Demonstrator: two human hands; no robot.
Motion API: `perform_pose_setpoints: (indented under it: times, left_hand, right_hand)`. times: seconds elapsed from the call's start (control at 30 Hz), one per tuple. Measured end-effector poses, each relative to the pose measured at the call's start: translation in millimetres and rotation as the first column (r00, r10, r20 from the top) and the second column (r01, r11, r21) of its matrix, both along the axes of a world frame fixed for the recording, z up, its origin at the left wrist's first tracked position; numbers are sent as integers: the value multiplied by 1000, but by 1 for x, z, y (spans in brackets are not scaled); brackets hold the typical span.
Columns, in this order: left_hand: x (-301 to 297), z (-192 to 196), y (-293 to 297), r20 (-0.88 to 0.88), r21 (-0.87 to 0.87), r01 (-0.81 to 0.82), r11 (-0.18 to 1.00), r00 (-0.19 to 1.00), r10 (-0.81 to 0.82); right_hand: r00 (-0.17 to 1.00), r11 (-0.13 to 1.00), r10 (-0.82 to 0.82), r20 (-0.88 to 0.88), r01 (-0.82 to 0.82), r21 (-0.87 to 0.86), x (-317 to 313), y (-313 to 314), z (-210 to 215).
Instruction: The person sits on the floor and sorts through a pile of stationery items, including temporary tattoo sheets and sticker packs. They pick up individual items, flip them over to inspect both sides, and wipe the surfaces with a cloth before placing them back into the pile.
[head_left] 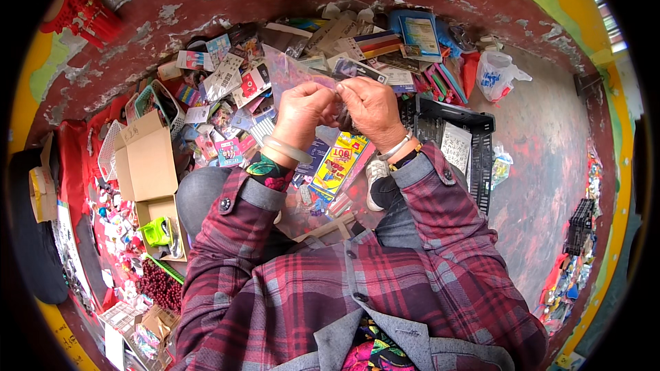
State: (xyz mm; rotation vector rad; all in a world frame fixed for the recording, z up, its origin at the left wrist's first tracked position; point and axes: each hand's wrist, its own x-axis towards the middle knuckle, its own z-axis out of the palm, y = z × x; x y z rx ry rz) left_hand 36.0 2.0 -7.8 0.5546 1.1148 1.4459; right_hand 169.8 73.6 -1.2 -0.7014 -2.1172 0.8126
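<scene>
1. Head view: a red, worn floor [550, 151] curves around the seated person, whose plaid-sleeved forearms rise from the lower edge.
2. A heap of small packets and cards [309, 55] is spread across the floor ahead of the hands.
3. An open cardboard box [148, 165] sits at the person's left, with a green item just below it.
4. A black plastic crate [471, 144] stands at the right, close to the right forearm.
5. A white plastic bag [496, 74] lies beyond the crate.
6. The left hand [301, 113], with a pale bangle on its wrist, and the right hand [371, 106] meet above the lap.
7. Both hands' fingertips are pressed together on a clear plastic bag [292, 72], which is held up between them and stands above the left hand.
</scene>
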Motion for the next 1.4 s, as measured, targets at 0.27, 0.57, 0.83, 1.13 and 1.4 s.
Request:
perform_pose_setpoints:
  times: [0.27, 0.57, 0.83, 1.13, 1.4]
  left_hand:
    - [3, 4, -3, -21, -11, -43, 999, 999, 43]
    - [2, 1, -2, -74, -44, -38, 998, 997, 34]
    - [-13, -27, 2, -73, -185, 0, 983, 997, -14]
    - [-2, 7, 4, -102, 93, 179, 980, 980, -169]
    - [-9, 21, 2, -224, -77, 221, 972, 946, -233]
  right_hand:
    - [998, 996, -57, -41, 59, 69, -3, -8, 2]
    - [990, 996, -86, -112, 86, -6, -2, -6, 3]
    - [937, 952, -281, -205, 247, -179, 22, 18, 30]
    - [983, 986, -152, -99, 144, -81, 14, 16, 11]
    - [998, 992, -62, -12, 63, 111, 5, 4, 7]
